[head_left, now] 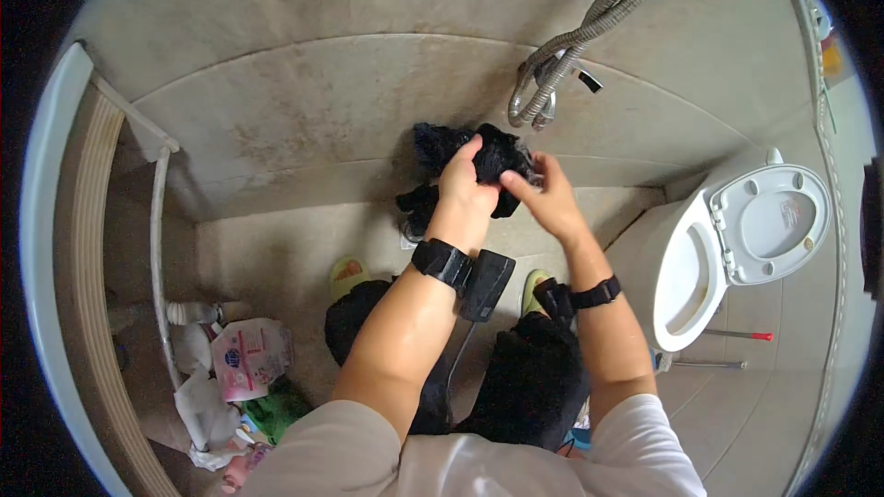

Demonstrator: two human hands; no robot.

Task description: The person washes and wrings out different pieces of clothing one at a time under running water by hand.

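Observation:
A bunched, wet-looking black cloth (497, 155) hangs in front of the tiled wall; its exact kind does not show. My left hand (468, 180) grips it from the left, thumb on top and the other fingers hidden behind the folds. On the right side, my right hand (552, 202) curls its thumb and fingers around the cloth's edge. Under the tap (543, 115), a blurred, clear patch like running water meets the cloth. More black cloth (420, 206) dangles lower, just left of my left hand, above the floor.
Twisted metal shower hoses (608, 14) hang at the upper right. A white toilet (686, 285) with its lid raised stands to the right. Lower left are a pink package (247, 359), a green cloth (276, 412) and a pale rack post (159, 258). A slipper (348, 278) is on the tiled floor.

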